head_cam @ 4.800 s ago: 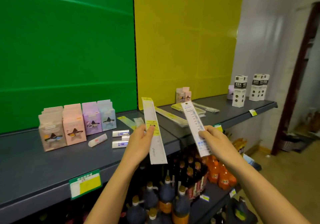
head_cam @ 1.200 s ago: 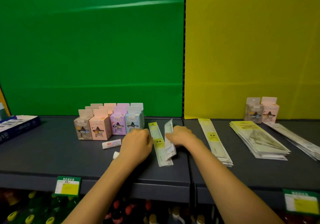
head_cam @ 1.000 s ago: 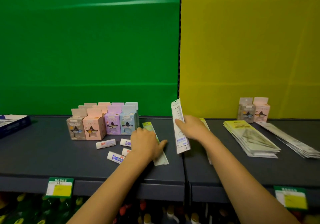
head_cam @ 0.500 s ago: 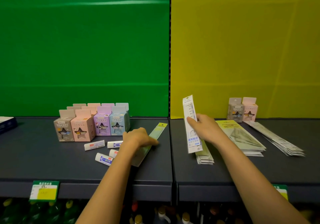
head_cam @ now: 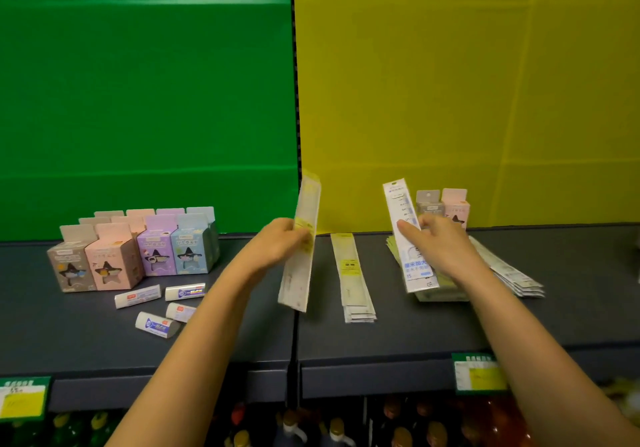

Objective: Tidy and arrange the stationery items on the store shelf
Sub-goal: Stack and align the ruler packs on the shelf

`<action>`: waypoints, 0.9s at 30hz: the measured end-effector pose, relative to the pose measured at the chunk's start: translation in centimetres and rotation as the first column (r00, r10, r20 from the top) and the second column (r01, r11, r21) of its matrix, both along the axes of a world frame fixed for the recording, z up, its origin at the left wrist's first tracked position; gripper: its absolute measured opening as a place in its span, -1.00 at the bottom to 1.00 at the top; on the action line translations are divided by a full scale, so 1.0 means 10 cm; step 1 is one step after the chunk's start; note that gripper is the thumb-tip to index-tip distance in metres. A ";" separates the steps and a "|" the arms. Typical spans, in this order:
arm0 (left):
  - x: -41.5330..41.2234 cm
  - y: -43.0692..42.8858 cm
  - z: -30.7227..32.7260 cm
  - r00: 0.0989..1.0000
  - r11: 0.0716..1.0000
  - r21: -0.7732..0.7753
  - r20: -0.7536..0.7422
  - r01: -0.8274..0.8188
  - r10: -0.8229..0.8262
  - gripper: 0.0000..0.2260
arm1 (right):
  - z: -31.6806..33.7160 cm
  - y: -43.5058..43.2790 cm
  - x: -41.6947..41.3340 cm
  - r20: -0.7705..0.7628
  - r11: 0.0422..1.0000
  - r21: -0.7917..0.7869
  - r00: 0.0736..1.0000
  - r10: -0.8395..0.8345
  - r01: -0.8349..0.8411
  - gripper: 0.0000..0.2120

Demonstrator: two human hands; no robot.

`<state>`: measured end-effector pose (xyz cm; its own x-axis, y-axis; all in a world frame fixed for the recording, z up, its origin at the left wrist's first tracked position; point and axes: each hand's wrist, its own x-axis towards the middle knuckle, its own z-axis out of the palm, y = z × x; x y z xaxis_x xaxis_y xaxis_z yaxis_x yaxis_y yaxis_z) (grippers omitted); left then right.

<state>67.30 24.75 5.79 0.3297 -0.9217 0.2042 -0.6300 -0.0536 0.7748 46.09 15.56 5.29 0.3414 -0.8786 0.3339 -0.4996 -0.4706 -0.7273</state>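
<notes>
Mid-sorting, the left hand gripped a yellow-labelled ruler pack and the right hand a white ruler pack, both raised above the shelf at mid-frame; next, probably, laying each squarely on its matching stack.
</notes>
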 end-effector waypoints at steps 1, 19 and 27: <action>-0.08 -0.06 0.00 0.997 0.999 -0.011 -0.062 0.037 -0.038 -0.77 | 0.01 -0.04 -0.11 0.003 1.000 0.001 1.000 -0.021 0.021 -0.70; -0.49 -0.67 -0.61 0.790 0.908 0.115 0.544 -0.404 0.283 -0.53 | -0.10 -0.70 -1.19 0.020 0.986 0.007 0.986 -0.166 0.166 -0.70; -0.55 -0.67 -0.61 0.701 0.892 0.034 0.631 -0.451 0.331 -0.48 | -0.27 -1.07 -1.38 -0.225 0.980 0.049 0.958 -0.178 0.194 -0.66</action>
<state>61.76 18.10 -0.28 0.5342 -0.7761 0.3352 -0.8453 -0.4952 0.2007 32.27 4.90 2.58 0.2276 -0.9519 0.2052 -0.7235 -0.3064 -0.6186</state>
